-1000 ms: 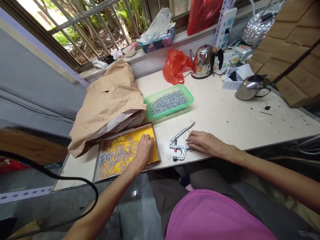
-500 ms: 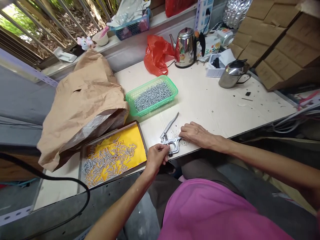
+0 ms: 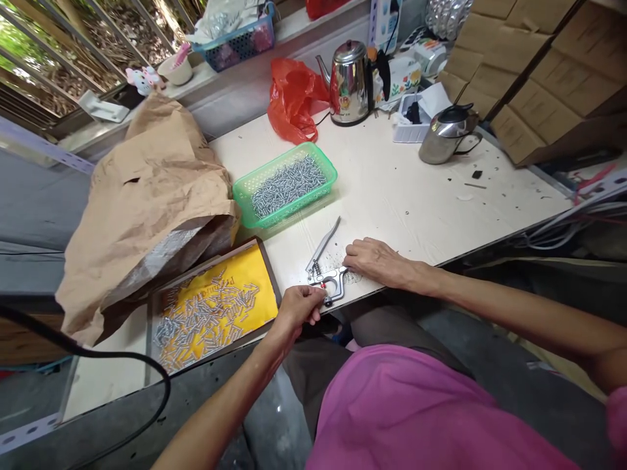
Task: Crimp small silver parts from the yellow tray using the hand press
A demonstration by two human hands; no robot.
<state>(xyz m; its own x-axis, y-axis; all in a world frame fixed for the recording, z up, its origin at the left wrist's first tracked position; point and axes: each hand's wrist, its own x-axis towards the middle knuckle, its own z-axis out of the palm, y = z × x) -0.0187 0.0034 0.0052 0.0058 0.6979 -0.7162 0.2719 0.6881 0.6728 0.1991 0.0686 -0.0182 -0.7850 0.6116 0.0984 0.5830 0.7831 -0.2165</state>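
Note:
A pair of silver snap-fastener pliers lies at the table's front edge, its long lever handle spread away from the C-shaped jaw and a dark spring near the pivot. My right hand is closed over the right-hand end of the pliers, palm down, knuckles up. At the jaw opening, my left hand pinches with thumb and forefinger; whatever small piece is between them is hidden. A bit of red shows at the jaw beside those fingertips. Left of that hand, a shallow tray with a yellow lining holds many small metal pins.
Behind the pliers stands a green basket full of similar metal pins. A crumpled brown paper bag covers the left side. Further back are a red plastic bag, a steel kettle and a small steel pot.
The view has shifted slightly, so everything sits a little further left and mostly higher. My left fingertips stay pinched at the jaw; my right hand keeps its place on the pliers.

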